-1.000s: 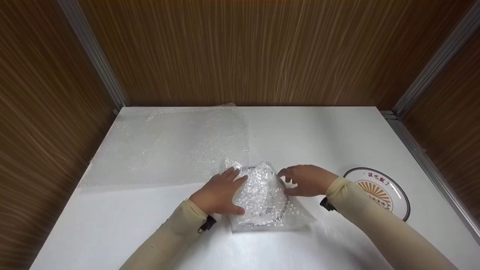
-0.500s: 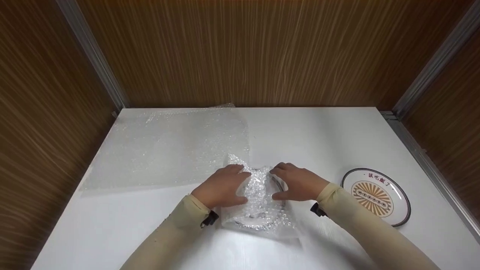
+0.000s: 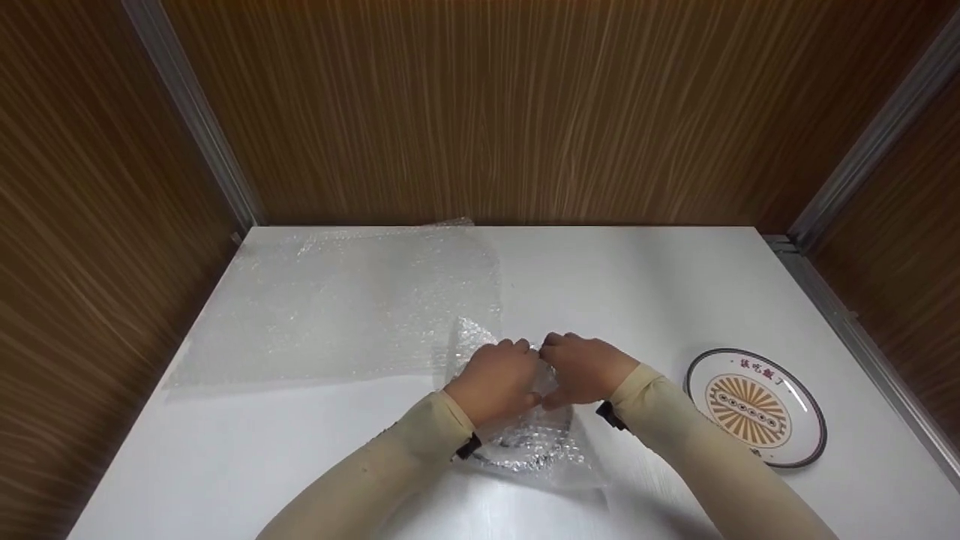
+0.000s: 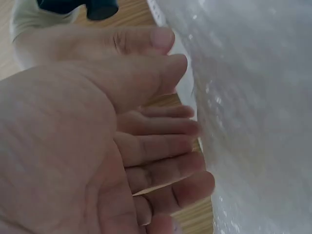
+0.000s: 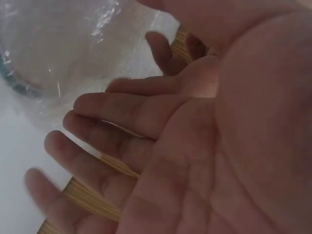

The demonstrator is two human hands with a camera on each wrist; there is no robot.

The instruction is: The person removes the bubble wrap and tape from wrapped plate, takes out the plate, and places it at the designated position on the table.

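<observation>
In the head view, a bundle of clear bubble wrap (image 3: 536,454) lies on the white table, with a dark-rimmed plate (image 5: 19,83) showing faintly through the film. My left hand (image 3: 495,382) is over the bundle's upper middle, its fingertips against the wrap in the left wrist view. Close beside it, my right hand (image 3: 589,367) touches the wrap at the far right edge of the bundle. Both hands have their fingers extended and slightly bent, with nothing gripped in the palms. Much of the bundle is hidden beneath them.
A flat sheet of bubble wrap (image 3: 337,307) covers the table's back left. On the right rests a white plate (image 3: 806,442) with a dark rim, an orange sunburst and red lettering. Wood-grain panels (image 3: 480,112) enclose the table's back and sides.
The right hand has moved left from the bundle's right edge, and the left hand has moved right over the wrap. The hands now nearly meet, and the wrap's right side is folded inward.
</observation>
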